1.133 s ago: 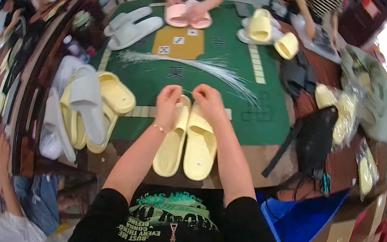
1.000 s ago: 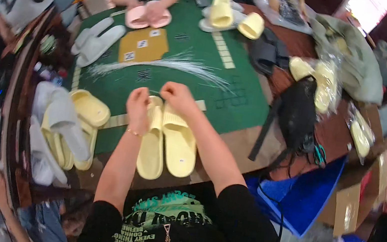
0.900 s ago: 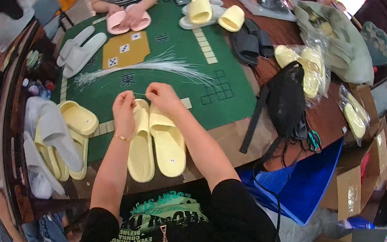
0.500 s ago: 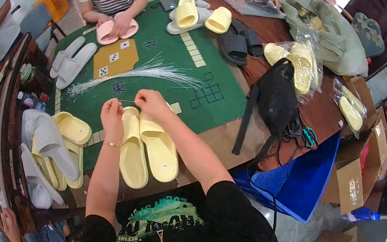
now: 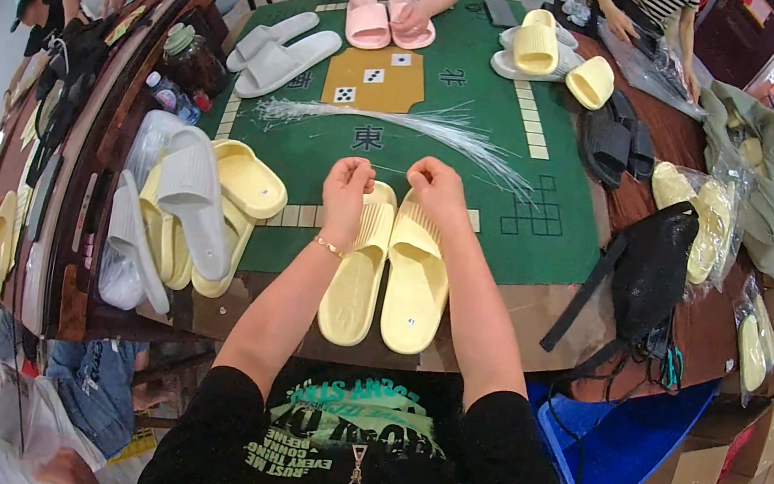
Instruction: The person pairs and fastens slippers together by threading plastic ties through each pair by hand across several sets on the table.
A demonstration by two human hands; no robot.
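A pair of pale yellow slippers, the left slipper (image 5: 348, 302) and the right slipper (image 5: 411, 312), lies side by side in front of me, toes pointing away. Just over the toe ends, my left hand (image 5: 345, 197) and my right hand (image 5: 438, 191) are both closed in a pinch. A thin white strand (image 5: 389, 170) stretches between them, barely visible. Whether it passes through the slippers cannot be made out. Beyond my hands, a fanned bundle of white strands (image 5: 396, 120) lies across the green table mat (image 5: 300, 152).
Grey and yellow slippers (image 5: 197, 197) are stacked at left. Grey slippers (image 5: 289, 59) lie farther back. Across the table a person handles pink slippers (image 5: 368, 23). At right are a black bag (image 5: 651, 269), bagged yellow slippers (image 5: 709, 232) and a blue bin (image 5: 624, 442).
My view has swung left, so the table sits farther right and more people show at left. My hands stay pinched above the slipper toes. The person opposite has lifted one hand off the pink slippers.
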